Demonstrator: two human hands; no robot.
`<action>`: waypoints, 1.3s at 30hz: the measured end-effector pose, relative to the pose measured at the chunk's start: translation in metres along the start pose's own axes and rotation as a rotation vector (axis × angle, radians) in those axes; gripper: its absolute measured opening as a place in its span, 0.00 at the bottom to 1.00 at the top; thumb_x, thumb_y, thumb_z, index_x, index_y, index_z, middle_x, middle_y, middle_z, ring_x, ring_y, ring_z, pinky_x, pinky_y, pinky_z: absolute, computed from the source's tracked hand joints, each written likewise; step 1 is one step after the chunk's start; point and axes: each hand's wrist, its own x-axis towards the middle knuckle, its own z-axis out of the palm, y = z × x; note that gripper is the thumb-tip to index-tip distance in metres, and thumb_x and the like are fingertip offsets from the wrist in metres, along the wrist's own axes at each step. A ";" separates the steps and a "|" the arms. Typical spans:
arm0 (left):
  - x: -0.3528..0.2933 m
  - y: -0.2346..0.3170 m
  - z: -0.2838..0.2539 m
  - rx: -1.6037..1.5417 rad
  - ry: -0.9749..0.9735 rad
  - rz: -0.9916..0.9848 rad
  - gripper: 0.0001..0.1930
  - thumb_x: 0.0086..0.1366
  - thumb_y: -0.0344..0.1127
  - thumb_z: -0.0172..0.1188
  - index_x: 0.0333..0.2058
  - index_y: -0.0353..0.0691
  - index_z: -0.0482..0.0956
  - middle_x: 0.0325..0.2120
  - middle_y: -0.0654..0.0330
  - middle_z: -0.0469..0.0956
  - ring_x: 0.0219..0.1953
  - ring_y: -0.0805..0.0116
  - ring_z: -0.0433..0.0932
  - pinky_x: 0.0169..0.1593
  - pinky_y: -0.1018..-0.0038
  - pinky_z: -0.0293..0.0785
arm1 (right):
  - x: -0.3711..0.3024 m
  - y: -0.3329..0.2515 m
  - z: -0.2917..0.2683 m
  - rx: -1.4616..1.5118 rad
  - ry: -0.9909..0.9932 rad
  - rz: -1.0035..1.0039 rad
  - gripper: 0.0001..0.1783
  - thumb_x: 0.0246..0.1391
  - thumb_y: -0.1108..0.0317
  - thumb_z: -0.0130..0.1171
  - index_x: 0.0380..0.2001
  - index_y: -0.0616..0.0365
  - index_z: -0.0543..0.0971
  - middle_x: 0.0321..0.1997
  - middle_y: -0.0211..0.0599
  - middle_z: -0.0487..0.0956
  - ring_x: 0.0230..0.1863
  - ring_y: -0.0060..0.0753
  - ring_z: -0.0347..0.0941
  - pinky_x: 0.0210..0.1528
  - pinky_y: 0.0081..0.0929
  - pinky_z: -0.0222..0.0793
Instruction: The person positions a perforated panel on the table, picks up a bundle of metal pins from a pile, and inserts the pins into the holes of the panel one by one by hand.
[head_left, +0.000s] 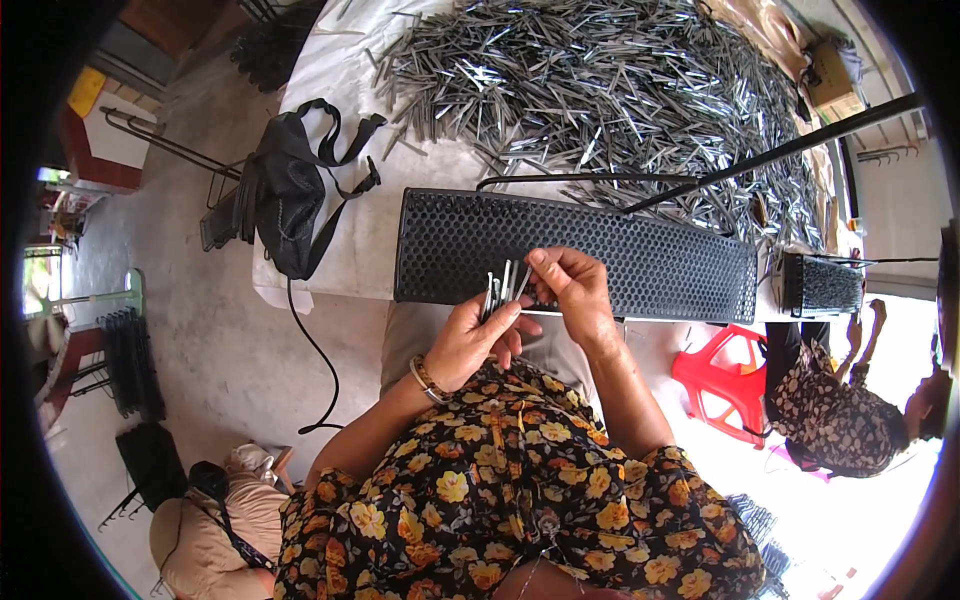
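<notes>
A person's left hand (468,345) is gripping slim metal strips (507,280) roughly upright by the near edge of a black perforated tray (660,265), seemingly keeping their tips free for the right hand (578,295), which is pinching one.

The left grip (460,345) holds thin metallic strips (507,280) near a black honeycomb tray (665,265), the right grip (582,298) pinching one.

Wearer's two hands (455,350) (583,300), one honeycomb tray (660,262), one red stool (697,372)
</notes>
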 end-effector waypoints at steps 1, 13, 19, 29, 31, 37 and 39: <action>-0.001 -0.002 -0.001 0.000 0.001 0.003 0.16 0.71 0.40 0.45 0.47 0.34 0.70 0.31 0.58 0.78 0.25 0.80 0.72 0.25 0.84 0.71 | 0.004 -0.001 -0.003 -0.036 0.031 -0.063 0.12 0.54 0.62 0.61 0.29 0.63 0.80 0.23 0.26 0.76 0.20 0.13 0.64 0.22 0.14 0.62; -0.005 -0.014 -0.004 -0.144 -0.099 -0.205 0.15 0.70 0.40 0.44 0.49 0.37 0.70 0.37 0.58 0.78 0.32 0.75 0.75 0.32 0.79 0.72 | 0.037 -0.019 -0.006 -0.675 0.274 -0.669 0.07 0.52 0.72 0.62 0.33 0.63 0.79 0.26 0.32 0.77 0.22 0.17 0.67 0.26 0.17 0.64; -0.007 -0.014 -0.005 -0.178 -0.104 -0.217 0.15 0.70 0.41 0.44 0.50 0.39 0.69 0.38 0.58 0.78 0.34 0.74 0.76 0.33 0.77 0.74 | 0.039 -0.018 0.000 -0.747 0.269 -0.753 0.06 0.50 0.73 0.62 0.32 0.61 0.80 0.28 0.36 0.78 0.23 0.27 0.73 0.27 0.21 0.68; -0.004 -0.020 -0.008 -0.212 -0.141 -0.232 0.16 0.71 0.41 0.43 0.51 0.40 0.69 0.38 0.59 0.78 0.35 0.76 0.74 0.33 0.79 0.72 | 0.053 -0.005 -0.004 -1.022 0.145 -0.902 0.07 0.48 0.72 0.63 0.33 0.60 0.80 0.31 0.38 0.78 0.27 0.37 0.76 0.28 0.28 0.71; -0.004 -0.019 -0.007 -0.208 -0.144 -0.227 0.16 0.71 0.41 0.43 0.51 0.40 0.69 0.38 0.59 0.78 0.35 0.77 0.74 0.33 0.79 0.72 | 0.052 -0.006 -0.002 -1.040 0.151 -0.884 0.07 0.48 0.71 0.63 0.32 0.60 0.81 0.31 0.37 0.77 0.27 0.36 0.76 0.28 0.28 0.71; -0.005 -0.013 -0.006 -0.218 -0.136 -0.188 0.17 0.71 0.43 0.43 0.51 0.40 0.68 0.39 0.59 0.77 0.35 0.78 0.74 0.33 0.80 0.71 | 0.034 -0.027 0.003 -0.863 0.090 -0.644 0.09 0.49 0.67 0.64 0.32 0.61 0.81 0.30 0.36 0.76 0.27 0.30 0.75 0.28 0.24 0.70; -0.004 -0.012 -0.007 -0.232 -0.131 -0.174 0.17 0.71 0.43 0.43 0.52 0.40 0.68 0.39 0.59 0.77 0.35 0.78 0.74 0.33 0.80 0.71 | 0.025 -0.029 -0.001 -0.748 -0.018 -0.534 0.10 0.50 0.67 0.64 0.33 0.62 0.81 0.29 0.35 0.76 0.28 0.28 0.75 0.28 0.23 0.70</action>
